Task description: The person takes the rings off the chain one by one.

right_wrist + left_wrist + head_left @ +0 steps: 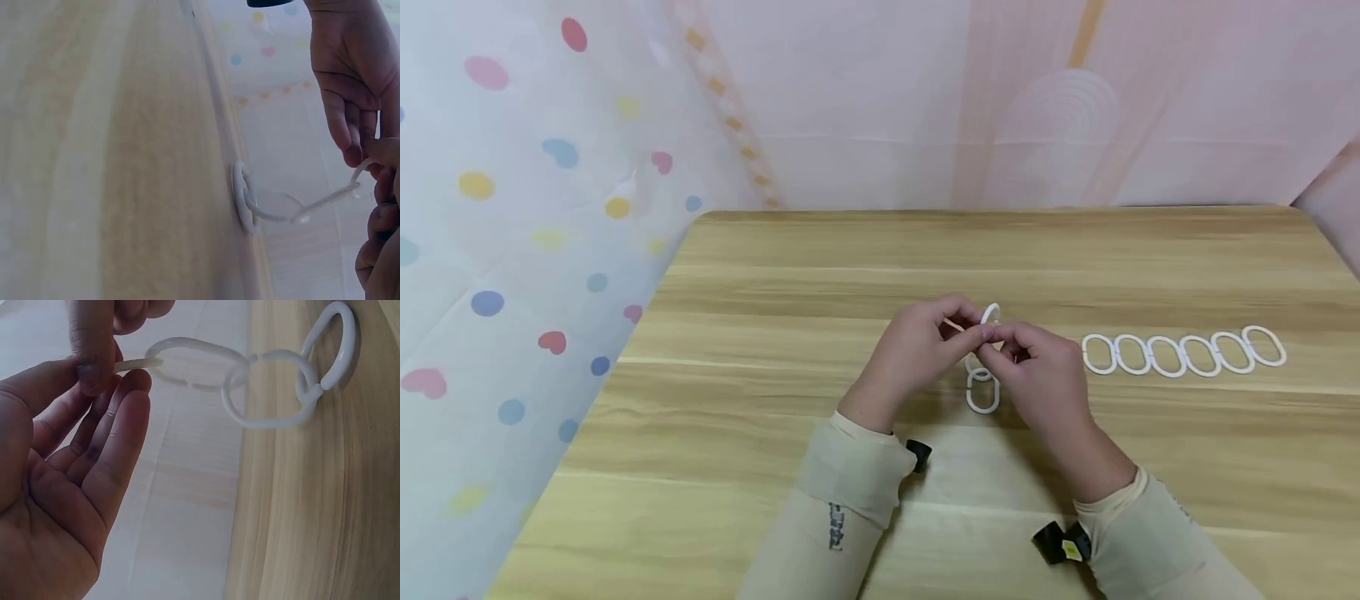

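In the head view my left hand (917, 346) and right hand (1048, 375) meet over the middle of the table. Fingertips of both pinch a white oval plastic link (991, 306), whose upper curve shows above them. Several more white links hang from it as a chain (269, 425), each threaded through its neighbour. Small gaps show in the sides of some links. The lowest link (351, 347) appears to touch the tabletop in the left wrist view. Much of the pinched link is hidden behind fingers.
A row of several white oval links (1168, 375) lies on the wooden table (820, 267) to the right of my right hand. Behind the table hangs a pale patterned cloth (865, 92). Black wrist devices (917, 456) sit at both cuffs.
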{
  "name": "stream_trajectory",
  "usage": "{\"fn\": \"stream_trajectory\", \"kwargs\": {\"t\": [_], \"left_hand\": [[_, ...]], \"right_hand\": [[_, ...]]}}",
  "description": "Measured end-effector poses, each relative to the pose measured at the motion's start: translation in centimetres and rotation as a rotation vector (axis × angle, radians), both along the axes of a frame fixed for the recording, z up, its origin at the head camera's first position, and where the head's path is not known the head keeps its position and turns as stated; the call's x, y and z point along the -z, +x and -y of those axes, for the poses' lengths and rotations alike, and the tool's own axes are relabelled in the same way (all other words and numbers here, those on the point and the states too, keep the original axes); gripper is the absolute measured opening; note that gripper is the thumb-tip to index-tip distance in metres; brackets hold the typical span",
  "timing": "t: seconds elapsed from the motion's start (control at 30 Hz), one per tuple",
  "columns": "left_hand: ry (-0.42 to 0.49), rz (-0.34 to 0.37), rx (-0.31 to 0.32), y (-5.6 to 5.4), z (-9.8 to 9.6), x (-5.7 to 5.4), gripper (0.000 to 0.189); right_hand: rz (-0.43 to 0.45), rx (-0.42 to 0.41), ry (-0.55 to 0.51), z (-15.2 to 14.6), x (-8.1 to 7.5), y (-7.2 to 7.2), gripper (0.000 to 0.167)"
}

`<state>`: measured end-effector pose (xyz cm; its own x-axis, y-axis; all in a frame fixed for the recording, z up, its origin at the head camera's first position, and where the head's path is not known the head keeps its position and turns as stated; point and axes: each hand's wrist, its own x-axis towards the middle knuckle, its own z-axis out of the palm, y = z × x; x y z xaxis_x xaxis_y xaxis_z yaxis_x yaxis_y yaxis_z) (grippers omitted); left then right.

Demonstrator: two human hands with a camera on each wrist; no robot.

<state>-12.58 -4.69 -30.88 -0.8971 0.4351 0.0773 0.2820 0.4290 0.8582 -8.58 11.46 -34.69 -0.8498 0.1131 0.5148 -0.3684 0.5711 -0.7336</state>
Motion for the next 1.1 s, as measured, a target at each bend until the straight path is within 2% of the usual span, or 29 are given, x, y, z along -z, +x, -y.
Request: {"fn": "stream_trajectory", "kwargs": {"t": [0.13, 0.33, 0.47, 0.63, 0.77, 0.93, 1.1], "left_hand": [[-0.023, -0.030, -0.005, -0.1, 0.3, 0.1, 0.009], [-0.051, -0.050, -0.061, -0.3, 0.8, 0.1, 0.012], [-0.056, -0.056, -0.079, -0.5, 1.0, 0.1, 0.012], [-0.055, -0.066, -0.072, -0.5, 1.0, 0.1, 0.010], [-0.059, -0.058, -0.030, -0.5, 0.8, 0.1, 0.012], [-0.050, -0.022, 0.068, -0.4, 0.3, 0.2, 0.023], [-0.025, -0.021, 0.168, -0.3, -0.3, 0.5, 0.027]], "right_hand": [[0.086, 0.017, -0.060, -0.4, -0.4, -0.1, 0.004], [0.241, 0.037, -0.139, -1.5, -1.7, 0.0, 0.009], [0.262, 0.041, -0.115, -2.2, -2.4, 0.1, 0.011], [0.239, 0.022, -0.108, -2.7, -3.0, 0.3, 0.011], [0.225, -0.008, -0.110, -2.9, -3.1, 0.4, 0.010], [0.192, -0.031, -0.096, -2.9, -2.9, 0.2, 0.008], [0.187, -0.032, -0.095, -2.8, -2.7, 0.2, 0.008]]}}
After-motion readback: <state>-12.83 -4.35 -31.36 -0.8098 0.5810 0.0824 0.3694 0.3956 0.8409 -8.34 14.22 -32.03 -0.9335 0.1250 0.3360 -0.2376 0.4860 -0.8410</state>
